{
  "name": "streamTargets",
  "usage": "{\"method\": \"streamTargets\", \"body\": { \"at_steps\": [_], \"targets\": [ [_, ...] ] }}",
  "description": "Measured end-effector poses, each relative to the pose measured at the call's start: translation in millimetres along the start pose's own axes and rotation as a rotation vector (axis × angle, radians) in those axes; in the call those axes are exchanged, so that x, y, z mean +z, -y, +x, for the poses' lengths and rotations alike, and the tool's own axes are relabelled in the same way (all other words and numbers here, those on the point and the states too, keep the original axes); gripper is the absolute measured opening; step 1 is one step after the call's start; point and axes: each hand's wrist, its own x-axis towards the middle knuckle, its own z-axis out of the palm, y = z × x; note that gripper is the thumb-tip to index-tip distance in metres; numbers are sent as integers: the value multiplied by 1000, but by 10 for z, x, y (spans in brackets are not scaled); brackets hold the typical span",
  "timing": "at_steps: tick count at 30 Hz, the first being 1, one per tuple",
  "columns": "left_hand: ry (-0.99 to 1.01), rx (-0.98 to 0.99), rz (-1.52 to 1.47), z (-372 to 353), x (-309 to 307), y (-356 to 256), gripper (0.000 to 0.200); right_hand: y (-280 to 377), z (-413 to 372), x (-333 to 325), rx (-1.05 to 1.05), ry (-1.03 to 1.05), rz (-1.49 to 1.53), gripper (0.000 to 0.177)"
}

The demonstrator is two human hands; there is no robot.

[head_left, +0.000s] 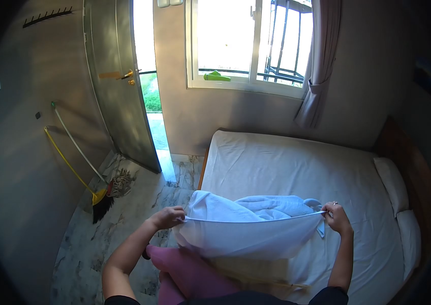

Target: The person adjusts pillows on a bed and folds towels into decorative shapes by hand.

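My left hand [167,217] and right hand [336,217] each pinch the white cloth [246,236], its top edge taut above the bed's [286,162] near edge. The rest hangs bunched, so I judge it not yet laid flat.

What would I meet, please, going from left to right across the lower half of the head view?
Broom → left hand → white cloth → right hand → pillows.
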Motion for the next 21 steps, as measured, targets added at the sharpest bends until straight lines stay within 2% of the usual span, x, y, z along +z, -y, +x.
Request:
{"method": "streamTargets", "body": {
  "at_steps": [3,7,10,13,15,19,21],
  "targets": [
    [-20,-37,2,-43,-80,-166,17,107,-98,-45,33,-45,8,5],
    [53,-36,-119,-225,-170,-277,10,344,-198,-176,27,-111,-29,4],
    [189,-29,-68,-421,-109,-274,12,464,-227,-247,-30,-268,-132,5],
    [201,64,113,-559,-157,-456,14,617,-226,-364,-63,-414,-190,7],
    [98,81,117,-646,-229,-580,12,760,-248,-458,-56,-476,-148,8],
    [-122,184,193,-729,-220,-702,12,1015,-301,-491,-140,-440,-78,11],
    [-104,105,43,-747,-89,-781,10,1149,-328,-433,-172,-406,-92,12]
  ]
}}
